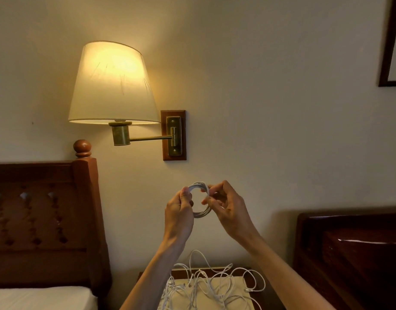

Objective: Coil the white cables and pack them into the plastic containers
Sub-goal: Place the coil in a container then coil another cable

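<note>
The left hand (178, 211) grips the left side of the coiled white cable (200, 199), fingers curled round its strands. The coil is held in the air between both hands, its ring facing the camera. The right hand (226, 205) pinches the coil's right side, thumb and fingertips clamped on the turns. Below, near, loose white cables (214, 285) lie tangled on the nightstand (255, 295). No plastic container shows, so packing likely means lowering the coil.

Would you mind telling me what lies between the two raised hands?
In the head view, a coiled white cable spans the gap; the left hand and right hand each grip one side.
</note>
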Motion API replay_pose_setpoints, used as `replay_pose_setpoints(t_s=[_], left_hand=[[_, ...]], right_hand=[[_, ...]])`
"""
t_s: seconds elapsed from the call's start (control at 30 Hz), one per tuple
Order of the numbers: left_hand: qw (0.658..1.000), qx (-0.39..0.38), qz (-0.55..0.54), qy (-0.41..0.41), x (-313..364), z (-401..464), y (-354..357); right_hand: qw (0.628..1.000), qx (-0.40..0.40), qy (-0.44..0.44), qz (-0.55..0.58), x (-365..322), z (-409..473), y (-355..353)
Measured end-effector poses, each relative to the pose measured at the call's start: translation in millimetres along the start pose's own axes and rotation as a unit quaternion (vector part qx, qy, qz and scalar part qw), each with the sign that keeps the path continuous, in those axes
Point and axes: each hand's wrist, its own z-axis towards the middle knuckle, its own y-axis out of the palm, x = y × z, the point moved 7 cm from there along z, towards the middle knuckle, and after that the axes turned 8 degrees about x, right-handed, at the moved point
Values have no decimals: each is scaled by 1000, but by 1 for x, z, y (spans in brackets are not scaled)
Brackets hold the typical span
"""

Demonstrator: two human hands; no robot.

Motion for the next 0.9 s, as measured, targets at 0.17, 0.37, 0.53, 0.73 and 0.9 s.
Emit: replay_pose_setpoints(t_s=[0.17, 0.37, 0.53, 0.73, 0.9], left_hand=[[999, -4, -21, -29, -7, 6, -1], [997, -10, -53, -49, -5, 1, 3], [992, -2, -103, -74, -2, -5, 0], [990, 17, -95, -100, -26, -9, 4], [986, -12, -103, -133, -51, -25, 6]], right_hand=[[993, -102, 36, 41, 4, 1, 0], [992, -86, 81, 51, 15, -4, -4], [991, -84, 100, 29, 28, -19, -8], [989, -43, 125, 61, 35, -30, -11], [988, 73, 135, 35, 50, -44, -18]])
